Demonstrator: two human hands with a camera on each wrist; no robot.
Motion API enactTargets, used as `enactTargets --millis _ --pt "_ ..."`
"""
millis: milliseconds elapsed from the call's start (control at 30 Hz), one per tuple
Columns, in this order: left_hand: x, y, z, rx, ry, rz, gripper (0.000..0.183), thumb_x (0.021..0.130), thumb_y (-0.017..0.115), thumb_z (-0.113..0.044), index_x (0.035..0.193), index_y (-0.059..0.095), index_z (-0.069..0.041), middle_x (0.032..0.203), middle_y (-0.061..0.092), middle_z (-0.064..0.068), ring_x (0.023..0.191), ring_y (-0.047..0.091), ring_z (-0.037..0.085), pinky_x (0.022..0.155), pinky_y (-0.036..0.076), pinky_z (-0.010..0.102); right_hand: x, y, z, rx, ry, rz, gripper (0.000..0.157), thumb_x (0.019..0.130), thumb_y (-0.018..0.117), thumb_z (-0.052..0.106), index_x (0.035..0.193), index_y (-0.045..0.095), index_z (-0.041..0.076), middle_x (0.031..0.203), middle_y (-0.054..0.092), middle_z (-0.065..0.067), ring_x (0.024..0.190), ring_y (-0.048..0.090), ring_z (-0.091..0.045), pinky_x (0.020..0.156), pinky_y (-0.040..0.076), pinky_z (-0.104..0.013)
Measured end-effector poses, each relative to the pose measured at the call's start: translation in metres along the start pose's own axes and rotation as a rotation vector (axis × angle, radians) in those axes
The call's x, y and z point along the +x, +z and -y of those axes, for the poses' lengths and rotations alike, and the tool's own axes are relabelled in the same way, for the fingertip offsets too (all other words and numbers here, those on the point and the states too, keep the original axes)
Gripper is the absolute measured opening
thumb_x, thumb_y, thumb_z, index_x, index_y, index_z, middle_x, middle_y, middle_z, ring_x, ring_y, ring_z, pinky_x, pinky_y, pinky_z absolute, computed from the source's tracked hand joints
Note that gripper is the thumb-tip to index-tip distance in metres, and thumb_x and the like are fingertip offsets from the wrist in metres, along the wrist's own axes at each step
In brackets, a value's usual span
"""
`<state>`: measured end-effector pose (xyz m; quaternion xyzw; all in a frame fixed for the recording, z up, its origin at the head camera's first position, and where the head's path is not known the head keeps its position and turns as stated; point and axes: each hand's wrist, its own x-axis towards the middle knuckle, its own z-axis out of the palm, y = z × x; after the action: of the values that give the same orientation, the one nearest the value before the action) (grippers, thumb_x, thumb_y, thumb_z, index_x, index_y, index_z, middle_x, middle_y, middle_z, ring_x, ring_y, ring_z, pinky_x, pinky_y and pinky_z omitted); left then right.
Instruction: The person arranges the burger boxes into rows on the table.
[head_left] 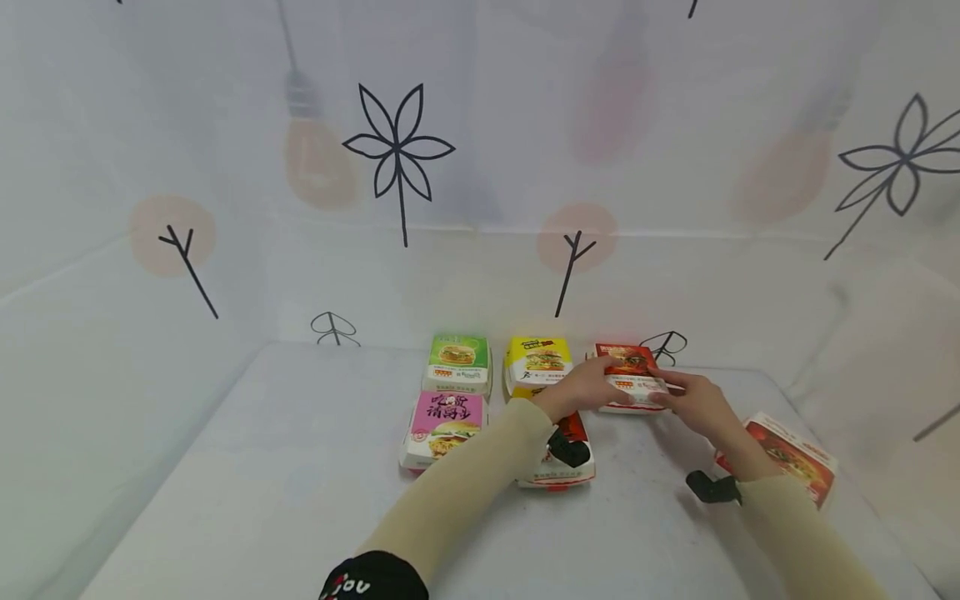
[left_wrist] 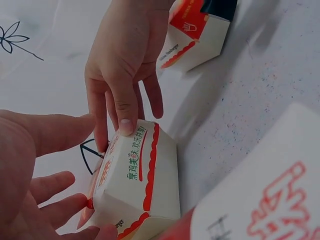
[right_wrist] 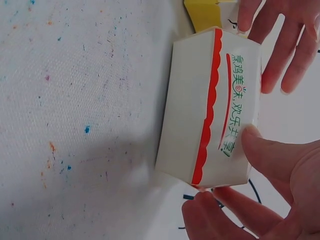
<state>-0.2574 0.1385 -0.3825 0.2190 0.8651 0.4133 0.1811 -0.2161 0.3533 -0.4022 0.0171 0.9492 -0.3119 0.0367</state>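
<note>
A red-and-white burger box point(head_left: 633, 392) lies at the back right of the table, between both hands. My right hand point(head_left: 701, 404) pinches its right end; in the right wrist view the thumb point(right_wrist: 257, 145) presses its lettered white side point(right_wrist: 220, 110), and the fingers lie at its end. My left hand point(head_left: 588, 387) is at the box's left end, fingers extended and spread. In the left wrist view, the left fingers point(left_wrist: 60, 207) touch that end while the thumb stands away from it. A yellow burger box point(head_left: 538, 362) sits just left of the left hand.
Under the left forearm is another red burger box point(head_left: 558, 475), partly hidden. Farther left, a green box point(head_left: 459, 362) stands behind a pink one point(head_left: 447, 421). One more red-and-white box point(head_left: 795, 458) lies angled beside the right wrist. A printed white curtain point(head_left: 480, 183) borders the table's back.
</note>
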Motion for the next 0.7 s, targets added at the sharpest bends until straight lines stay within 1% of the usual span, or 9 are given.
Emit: enactTargets --millis 67,133,267,333,500,633,700 --pt "0.0 0.0 0.0 -0.001 -0.005 -0.002 0.065 0.086 0.078 -0.035 0.145 0.052 -0.027 0.145 0.05 -0.004 0.125 0.047 0.014 0.105 0.04 0.038 0.0 0.0 0.0 -0.008 -0.004 0.003 0.069 0.096 0.066 0.037 0.15 0.041 0.002 0.142 0.04 -0.039 0.123 0.05 -0.05 0.084 0.053 -0.05" --pt "0.001 0.001 0.0 -0.002 -0.01 -0.004 0.065 0.086 0.079 -0.035 0.145 0.052 -0.028 0.145 0.05 -0.005 0.125 0.047 0.014 0.105 0.041 0.039 -0.001 0.0 0.001 -0.012 -0.009 0.003 0.069 0.096 0.066 0.036 0.15 0.041 0.002 0.143 0.039 -0.039 0.125 0.047 -0.052 0.086 0.052 -0.053" --pt "0.001 0.002 0.0 -0.004 -0.019 -0.01 0.065 0.086 0.079 -0.035 0.144 0.052 -0.028 0.144 0.05 -0.006 0.124 0.048 0.013 0.104 0.041 0.038 -0.002 -0.001 0.002 -0.016 -0.016 0.008 0.07 0.096 0.066 0.036 0.15 0.039 0.002 0.144 0.039 -0.038 0.126 0.046 -0.052 0.087 0.051 -0.055" --pt "0.002 0.001 0.001 -0.002 -0.024 -0.013 0.065 0.086 0.079 -0.034 0.144 0.052 -0.027 0.142 0.052 -0.006 0.121 0.049 0.013 0.102 0.042 0.038 -0.002 -0.001 0.002 -0.019 -0.024 0.003 0.071 0.096 0.066 0.038 0.15 0.039 0.0 0.143 0.041 -0.038 0.126 0.046 -0.053 0.087 0.051 -0.056" --pt "0.004 0.001 0.003 0.022 -0.008 -0.019 0.066 0.085 0.079 -0.035 0.145 0.052 -0.027 0.14 0.053 -0.008 0.113 0.05 0.012 0.097 0.043 0.035 -0.006 -0.002 0.0 -0.06 -0.046 -0.023 0.074 0.097 0.063 0.043 0.149 0.038 -0.002 0.141 0.043 -0.038 0.125 0.045 -0.055 0.088 0.049 -0.062" --pt "0.005 0.001 0.003 0.027 0.004 -0.017 0.066 0.084 0.08 -0.036 0.144 0.053 -0.028 0.141 0.053 -0.008 0.115 0.05 0.012 0.098 0.043 0.035 -0.013 -0.006 -0.003 -0.095 -0.03 -0.033 0.076 0.097 0.061 0.048 0.15 0.038 0.0 0.14 0.044 -0.038 0.126 0.042 -0.056 0.091 0.044 -0.067" --pt "0.005 0.001 0.003 0.02 0.0 -0.017 0.066 0.084 0.08 -0.037 0.144 0.053 -0.028 0.142 0.052 -0.008 0.118 0.05 0.012 0.099 0.043 0.036 -0.019 -0.009 -0.004 -0.098 -0.022 -0.041 0.075 0.097 0.061 0.046 0.15 0.038 0.0 0.14 0.045 -0.037 0.126 0.041 -0.057 0.091 0.043 -0.068"
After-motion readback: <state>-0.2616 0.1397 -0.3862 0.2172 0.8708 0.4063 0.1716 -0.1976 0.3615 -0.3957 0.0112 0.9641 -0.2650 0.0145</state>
